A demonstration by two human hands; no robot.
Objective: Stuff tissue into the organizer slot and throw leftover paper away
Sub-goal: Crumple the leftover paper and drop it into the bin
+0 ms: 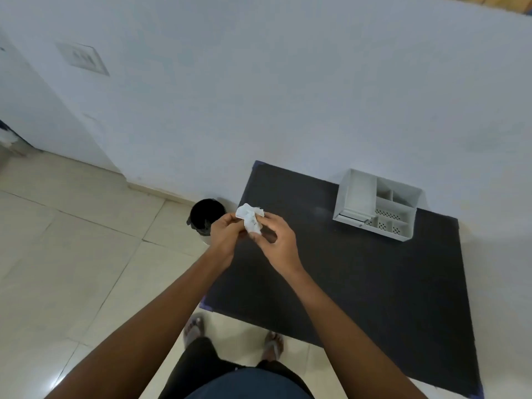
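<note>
A crumpled white tissue (251, 219) is held up between both hands over the left edge of the dark table (359, 283). My left hand (227, 240) pinches its lower left side and my right hand (277, 240) grips it from the right. The white organizer (377, 205) with several slots stands at the table's far right, well away from my hands. A black-lined bin (207, 216) sits on the floor just left of the table, right behind my left hand.
A white wall runs behind the table and the bin. Pale floor tiles (72, 254) spread to the left. My feet in sandals (194, 326) stand at the table's near edge.
</note>
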